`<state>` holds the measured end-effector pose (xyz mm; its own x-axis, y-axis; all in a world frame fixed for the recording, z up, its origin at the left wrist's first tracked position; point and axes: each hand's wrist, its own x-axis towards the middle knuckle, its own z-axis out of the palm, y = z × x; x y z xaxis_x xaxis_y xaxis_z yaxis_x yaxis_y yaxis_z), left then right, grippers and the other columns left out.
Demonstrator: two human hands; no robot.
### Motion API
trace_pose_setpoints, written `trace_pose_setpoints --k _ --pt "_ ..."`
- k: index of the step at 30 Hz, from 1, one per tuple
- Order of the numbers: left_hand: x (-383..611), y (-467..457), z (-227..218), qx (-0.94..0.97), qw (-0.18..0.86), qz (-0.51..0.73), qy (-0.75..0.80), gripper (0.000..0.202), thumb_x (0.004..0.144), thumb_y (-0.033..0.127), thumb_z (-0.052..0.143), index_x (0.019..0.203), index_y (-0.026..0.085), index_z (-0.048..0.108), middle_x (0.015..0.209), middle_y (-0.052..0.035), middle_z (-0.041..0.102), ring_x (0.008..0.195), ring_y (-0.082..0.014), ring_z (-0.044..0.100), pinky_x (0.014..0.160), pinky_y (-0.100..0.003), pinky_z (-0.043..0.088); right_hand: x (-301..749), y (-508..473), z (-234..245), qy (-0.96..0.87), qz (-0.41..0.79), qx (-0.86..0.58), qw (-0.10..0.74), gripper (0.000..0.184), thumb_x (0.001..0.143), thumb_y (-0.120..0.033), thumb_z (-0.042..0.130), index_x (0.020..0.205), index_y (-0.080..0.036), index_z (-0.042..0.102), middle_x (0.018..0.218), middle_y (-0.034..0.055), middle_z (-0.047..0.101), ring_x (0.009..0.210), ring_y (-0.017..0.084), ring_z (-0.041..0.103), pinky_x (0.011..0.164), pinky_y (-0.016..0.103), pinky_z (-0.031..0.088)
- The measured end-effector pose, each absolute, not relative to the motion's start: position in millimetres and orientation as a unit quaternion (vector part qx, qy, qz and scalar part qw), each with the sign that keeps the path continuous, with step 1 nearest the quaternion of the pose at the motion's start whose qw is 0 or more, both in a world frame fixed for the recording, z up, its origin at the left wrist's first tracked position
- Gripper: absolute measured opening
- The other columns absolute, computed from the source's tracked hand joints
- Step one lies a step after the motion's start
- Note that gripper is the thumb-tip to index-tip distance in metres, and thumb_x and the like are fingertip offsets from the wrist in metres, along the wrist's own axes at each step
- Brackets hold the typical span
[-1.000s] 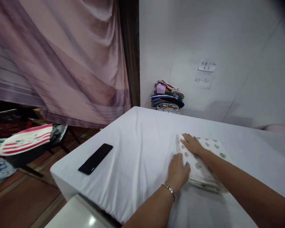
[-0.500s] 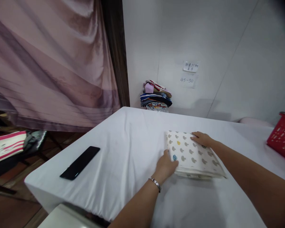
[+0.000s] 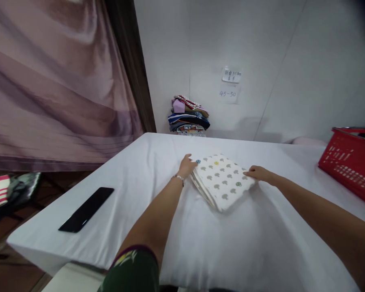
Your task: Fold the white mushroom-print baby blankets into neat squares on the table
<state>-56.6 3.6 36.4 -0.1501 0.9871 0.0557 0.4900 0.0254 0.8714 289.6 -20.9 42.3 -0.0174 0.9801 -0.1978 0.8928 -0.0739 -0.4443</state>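
Right hand (image 3: 258, 173), mostly curled, seemingly pinches the folded cloth (image 3: 221, 178).

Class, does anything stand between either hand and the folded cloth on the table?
Nothing visible does: the left hand touches the cloth at its left corner, the right hand its right corner. The red basket stands apart, farther right.

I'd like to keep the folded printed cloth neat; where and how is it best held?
The folded cloth is probably best pinched through all layers at its left and right corners, from both sides: it sits diamond-wise, and stacked layers show along its near-left edge.
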Motion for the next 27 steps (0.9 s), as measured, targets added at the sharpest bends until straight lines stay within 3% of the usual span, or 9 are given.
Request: trace_pose_setpoints --k 4,10,12,16,24,27 --pt "-61.8 29.5 22.0 0.57 0.295 0.38 0.666 0.054 0.068 0.021 0.068 0.116 0.008 0.048 0.117 -0.0173 0.054 0.105 -0.0236 0.053 0.089 -0.03 0.039 285.4 -69.8 33.5 -0.621 0.318 -0.701 0.145 0.066 0.075 -0.068 0.041 0.118 -0.02 0.052 0.109 0.0114 0.062 0.085 0.02 0.061 0.06 0.026 0.05" --pt "-64.7 -2.8 15.6 0.604 0.206 0.41 0.651 0.043 0.079 0.036 0.057 0.115 0.012 0.052 0.126 -0.0144 0.048 0.117 -0.0245 0.043 0.098 -0.033 0.032 280.5 -97.8 32.3 -0.506 0.442 -0.684 0.284 0.063 0.07 -0.061 0.058 0.12 -0.024 0.053 0.121 0.0104 0.055 0.097 0.023 0.055 0.065 0.027 0.051" --pt "-64.2 -24.8 20.2 0.643 0.173 0.439 0.603 0.036 0.082 0.037 0.053 0.11 0.015 0.056 0.12 -0.0107 0.052 0.112 -0.0221 0.047 0.095 -0.031 0.035 280.0 -98.5 32.0 -0.509 0.44 -0.68 0.292 0.063 0.068 -0.06 0.061 0.122 -0.027 0.052 0.121 0.0096 0.055 0.098 0.024 0.054 0.065 0.028 0.05" --pt "-65.9 -71.7 21.7 0.652 0.235 0.455 0.559 0.026 0.083 0.035 0.05 0.099 0.019 0.062 0.102 -0.0054 0.061 0.087 -0.0159 0.057 0.078 -0.027 0.044 279.8 -98.2 27.8 -0.521 0.416 -0.69 0.282 0.066 0.067 -0.057 0.064 0.124 -0.027 0.051 0.113 0.0096 0.058 0.094 0.023 0.056 0.065 0.027 0.048" --pt "-66.7 -122.5 9.9 0.588 0.367 0.445 0.567 0.018 0.076 0.029 0.052 0.08 0.016 0.064 0.074 -0.0007 0.064 0.067 -0.0121 0.056 0.065 -0.024 0.044 301.5 -104.9 10.8 -0.527 0.398 -0.676 0.327 0.061 0.065 -0.053 0.065 0.117 -0.022 0.056 0.102 0.0091 0.063 0.086 0.024 0.06 0.066 0.03 0.049" --pt "-58.9 -123.3 16.5 0.58 0.383 0.439 0.569 0.016 0.073 0.026 0.054 0.076 0.015 0.064 0.071 -0.0001 0.063 0.065 -0.0111 0.055 0.063 -0.022 0.043 301.2 -105.5 11.7 -0.599 0.278 -0.694 0.287 0.058 0.07 -0.055 0.057 0.115 -0.02 0.057 0.104 0.0104 0.062 0.087 0.026 0.059 0.073 0.036 0.047"
